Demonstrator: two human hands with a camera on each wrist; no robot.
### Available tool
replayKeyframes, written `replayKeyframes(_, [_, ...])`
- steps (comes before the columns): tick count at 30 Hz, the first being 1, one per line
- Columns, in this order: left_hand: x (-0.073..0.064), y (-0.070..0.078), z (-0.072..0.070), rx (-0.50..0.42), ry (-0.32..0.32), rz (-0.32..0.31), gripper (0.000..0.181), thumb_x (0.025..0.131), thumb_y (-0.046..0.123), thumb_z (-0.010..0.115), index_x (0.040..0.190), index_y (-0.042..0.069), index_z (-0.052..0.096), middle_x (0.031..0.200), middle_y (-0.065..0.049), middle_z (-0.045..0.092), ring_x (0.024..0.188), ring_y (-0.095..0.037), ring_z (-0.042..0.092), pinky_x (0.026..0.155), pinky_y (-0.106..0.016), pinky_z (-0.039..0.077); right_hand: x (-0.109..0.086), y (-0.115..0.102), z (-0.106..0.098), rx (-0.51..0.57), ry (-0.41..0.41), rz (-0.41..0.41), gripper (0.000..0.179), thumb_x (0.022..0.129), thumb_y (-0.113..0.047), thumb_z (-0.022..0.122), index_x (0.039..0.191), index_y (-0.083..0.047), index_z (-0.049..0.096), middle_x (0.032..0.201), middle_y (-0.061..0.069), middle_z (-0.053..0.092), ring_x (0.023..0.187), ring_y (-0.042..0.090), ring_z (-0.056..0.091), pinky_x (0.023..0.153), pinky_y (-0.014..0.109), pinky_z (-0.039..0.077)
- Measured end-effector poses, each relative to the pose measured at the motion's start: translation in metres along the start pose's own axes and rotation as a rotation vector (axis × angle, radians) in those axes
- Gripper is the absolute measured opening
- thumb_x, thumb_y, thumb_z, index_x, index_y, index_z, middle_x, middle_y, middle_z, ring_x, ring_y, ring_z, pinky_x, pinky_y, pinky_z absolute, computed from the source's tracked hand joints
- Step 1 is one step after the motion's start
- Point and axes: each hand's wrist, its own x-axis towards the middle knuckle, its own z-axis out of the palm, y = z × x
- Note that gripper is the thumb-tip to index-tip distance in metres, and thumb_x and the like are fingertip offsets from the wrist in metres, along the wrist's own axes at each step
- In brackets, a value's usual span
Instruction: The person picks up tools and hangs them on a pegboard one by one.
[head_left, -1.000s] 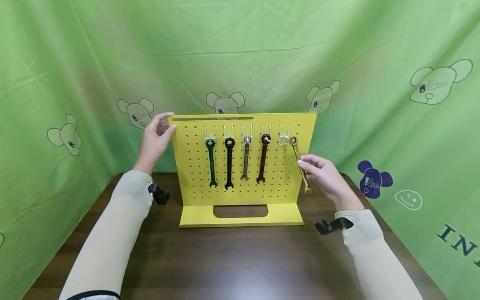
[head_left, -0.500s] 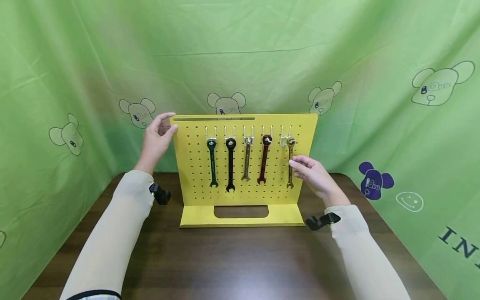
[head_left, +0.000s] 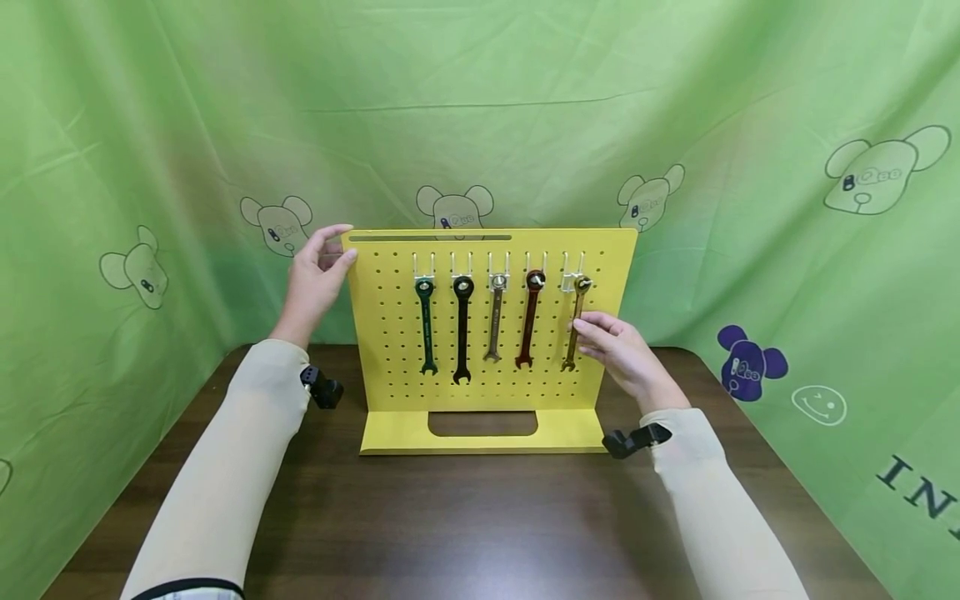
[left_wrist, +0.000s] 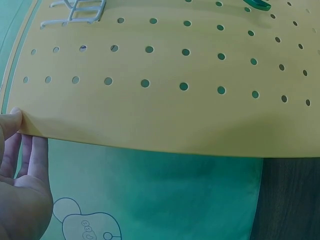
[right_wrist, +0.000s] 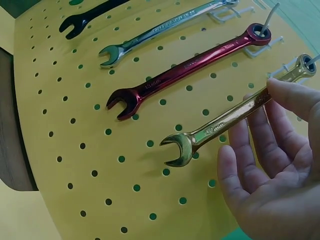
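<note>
My right hand (head_left: 622, 354) pinches a gold combination wrench (right_wrist: 220, 125) between thumb and fingers at its shank. The wrench's ring end is at the rightmost hook (head_left: 573, 282), with the hook's prong through the ring in the right wrist view. Its open end points down and slightly left. My left hand (head_left: 311, 283) grips the upper left corner of the yellow pegboard (head_left: 390, 333), thumb in front and fingers behind. Left of the gold one hang a red wrench (head_left: 529, 321), a silver wrench (head_left: 495, 321), a black wrench (head_left: 462, 329) and a green wrench (head_left: 427, 329).
The pegboard's base (head_left: 397, 433), with a cut-out slot, stands on a dark wooden table (head_left: 450, 525). A green curtain (head_left: 480, 100) with printed mouse heads surrounds the table close behind the board.
My right hand has moved left with the gold wrench, bringing its ring onto the rightmost hook. The wrench's lower end has swung left. My left hand keeps its grip on the board.
</note>
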Motion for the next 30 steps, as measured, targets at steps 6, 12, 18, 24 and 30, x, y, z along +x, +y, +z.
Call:
replayKeyframes(6, [0.001,-0.002,0.0,0.011,0.003,0.005,0.039,0.1,0.015,0.063,0.139,0.018,0.057,0.116,-0.012,0.063,0.097,-0.018,0.058,0.084,-0.029,0.051,-0.006,-0.006,-0.001,-0.067,0.004,0.017,0.03,0.103,-0.02,0.06,0.127,-0.005,0.053,0.111,-0.005,0.065,0.101,0.01,0.058,0.093,0.024,0.05])
replayKeyframes(12, [0.001,-0.003,-0.001,0.006,0.007,0.011,0.039,0.1,0.016,0.064,0.139,0.017,0.058,0.115,-0.012,0.063,0.095,-0.018,0.058,0.081,-0.029,0.05,-0.013,-0.01,-0.005,-0.167,-0.021,-0.006,0.059,0.104,-0.026,0.058,0.147,0.008,0.035,0.124,-0.002,0.058,0.115,0.015,0.056,0.103,0.031,0.045])
replayKeyframes(18, [0.001,-0.002,-0.002,0.003,-0.004,0.004,0.039,0.1,0.016,0.063,0.139,0.02,0.057,0.117,-0.011,0.062,0.098,-0.018,0.058,0.085,-0.03,0.051,-0.021,-0.01,-0.008,-0.228,-0.029,-0.015,0.059,0.104,-0.025,0.056,0.147,0.009,0.034,0.132,0.004,0.055,0.115,0.017,0.056,0.099,0.031,0.047])
replayKeyframes(24, [0.003,-0.002,-0.002,-0.007,-0.011,-0.003,0.039,0.1,0.014,0.063,0.139,0.018,0.057,0.117,-0.012,0.062,0.1,-0.019,0.058,0.088,-0.031,0.051,-0.028,-0.008,-0.013,-0.293,-0.042,-0.001,0.058,0.105,-0.026,0.054,0.147,0.01,0.034,0.141,0.017,0.048,0.115,0.016,0.057,0.099,0.031,0.048])
replayKeyframes(30, [0.003,0.001,-0.001,-0.037,-0.024,-0.017,0.039,0.1,0.014,0.063,0.139,0.017,0.056,0.117,-0.011,0.06,0.101,-0.019,0.057,0.09,-0.032,0.05,-0.035,-0.008,-0.018,-0.327,-0.036,0.014,0.06,0.104,-0.027,0.056,0.147,0.01,0.035,0.143,0.023,0.045,0.116,0.017,0.057,0.097,0.028,0.049])
